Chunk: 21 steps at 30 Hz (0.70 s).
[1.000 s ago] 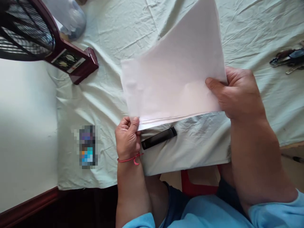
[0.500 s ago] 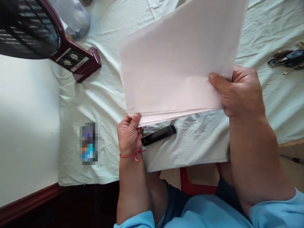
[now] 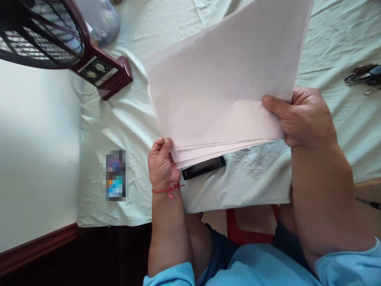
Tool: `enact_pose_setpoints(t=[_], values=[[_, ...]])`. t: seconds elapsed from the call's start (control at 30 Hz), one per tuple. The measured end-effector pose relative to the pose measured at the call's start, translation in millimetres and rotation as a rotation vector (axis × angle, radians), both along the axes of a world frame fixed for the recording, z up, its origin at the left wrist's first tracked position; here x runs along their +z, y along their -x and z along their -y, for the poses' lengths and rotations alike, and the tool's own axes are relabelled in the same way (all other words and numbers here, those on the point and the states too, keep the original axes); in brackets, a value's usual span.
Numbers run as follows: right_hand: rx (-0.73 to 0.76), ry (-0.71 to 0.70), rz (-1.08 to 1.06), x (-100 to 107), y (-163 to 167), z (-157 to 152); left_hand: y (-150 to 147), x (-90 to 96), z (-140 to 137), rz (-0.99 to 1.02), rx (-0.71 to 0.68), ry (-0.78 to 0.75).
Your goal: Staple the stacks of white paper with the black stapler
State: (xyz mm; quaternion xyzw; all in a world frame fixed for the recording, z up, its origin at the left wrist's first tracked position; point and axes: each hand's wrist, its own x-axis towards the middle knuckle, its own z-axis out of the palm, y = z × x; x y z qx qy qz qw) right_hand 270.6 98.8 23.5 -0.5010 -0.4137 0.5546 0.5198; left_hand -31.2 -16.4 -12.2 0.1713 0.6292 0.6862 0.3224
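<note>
Several large white paper sheets (image 3: 226,83) are held up over the cloth-covered table, slightly fanned along their near edge. My right hand (image 3: 308,115) grips their right side, thumb on top and fingers hidden underneath. At the near left corner is my left hand (image 3: 163,165), its thumb and fingers pinched together at the sheets' edge. A red string is tied round that wrist. Just right of my left hand a dark, narrow object (image 3: 204,167) lies on the cloth, partly under the paper's edge; its kind is unclear.
A dark red racket-shaped device with a black grille (image 3: 102,75) stands at the upper left, near a clear plastic bag (image 3: 102,22). A blurred-out item (image 3: 116,174) lies at left. Keys (image 3: 364,77) lie far right on the pale green tablecloth (image 3: 131,119).
The sheets' lower left corner has shifted slightly right and down, showing more of the lower sheets. My left fingers have moved to the edge of the stack. The view has shifted a little.
</note>
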Motion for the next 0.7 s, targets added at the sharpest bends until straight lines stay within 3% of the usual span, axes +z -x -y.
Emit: enact_pose_setpoints(t=[0.13,0.43,0.7], values=[[0.034,0.002,-0.012,-1.5,4.5,-0.5,5.7,-5.3,1.3,-0.058,0.026,-0.003],[0.011,0.013,-0.009,1.7,0.4,0.7,-10.4,6.1,-2.0,-0.047,-0.013,-0.016],[0.035,-0.255,0.009,18.5,8.3,13.3,3.1,4.6,-4.7,-0.175,0.037,-0.078]])
